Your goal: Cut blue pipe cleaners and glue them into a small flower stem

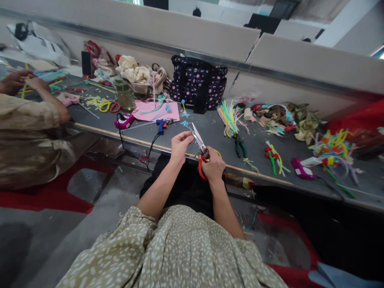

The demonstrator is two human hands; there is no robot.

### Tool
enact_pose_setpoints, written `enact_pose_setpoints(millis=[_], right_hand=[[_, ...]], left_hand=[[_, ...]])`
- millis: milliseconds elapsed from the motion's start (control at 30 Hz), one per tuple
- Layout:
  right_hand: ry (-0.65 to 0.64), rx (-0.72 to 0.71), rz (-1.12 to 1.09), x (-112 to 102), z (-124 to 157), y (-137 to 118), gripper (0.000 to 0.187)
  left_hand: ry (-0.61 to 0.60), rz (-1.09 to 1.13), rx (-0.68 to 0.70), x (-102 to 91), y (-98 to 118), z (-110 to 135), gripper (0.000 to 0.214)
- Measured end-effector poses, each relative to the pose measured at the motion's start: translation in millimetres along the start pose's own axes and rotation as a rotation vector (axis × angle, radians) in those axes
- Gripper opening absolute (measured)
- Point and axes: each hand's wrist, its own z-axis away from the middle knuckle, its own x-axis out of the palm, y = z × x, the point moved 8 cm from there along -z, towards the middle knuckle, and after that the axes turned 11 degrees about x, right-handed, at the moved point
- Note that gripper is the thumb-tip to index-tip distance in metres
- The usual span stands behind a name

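Observation:
My right hand (213,165) grips the red handles of a pair of scissors (198,141), blades pointing up and to the left, slightly apart. My left hand (180,145) is pinched just left of the blades, holding something small that I cannot make out. Both hands hover over the near edge of the grey table (210,132). A blue glue gun (163,124) lies just beyond my left hand. Green-handled pliers (240,147) lie to the right of the scissors.
A dotted dark bag (198,82) stands at the back. Bundles of coloured pipe cleaners (228,114), a pink sheet (156,110), a glass jar (125,95) and craft scraps litter the table. Another person's hands (18,82) work at the far left. Red stools stand below.

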Motion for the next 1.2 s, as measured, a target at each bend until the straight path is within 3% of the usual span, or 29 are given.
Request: enact_pose_setpoints(millis=[267,433,633,867,1067,1200], right_hand=[[-0.003,0.039,0.01,1,1,2,0.026],[-0.044,0.133,-0.07,3,-1,9,0.035],[-0.068,0.117,-0.069,0,-4,10,0.036],[-0.064,0.289,-0.124,8,-13,41,0.044],[-0.013,0.366,-0.395,13,-43,74,0.052],[-0.18,0.4,-0.476,33,-63,81,0.051]], left_hand=[[-0.021,-0.041,-0.001,1.5,0,1,0.019],[-0.002,-0.047,0.009,-1.8,1,0,0.021],[0.005,-0.067,0.012,-3.5,0,-1,0.023],[0.006,-0.087,-0.02,-17.4,-16,-9,0.025],[0.027,-0.285,0.019,-39.9,-46,-29,0.016],[0.005,-0.616,0.051,-47.3,-61,-53,0.013]])
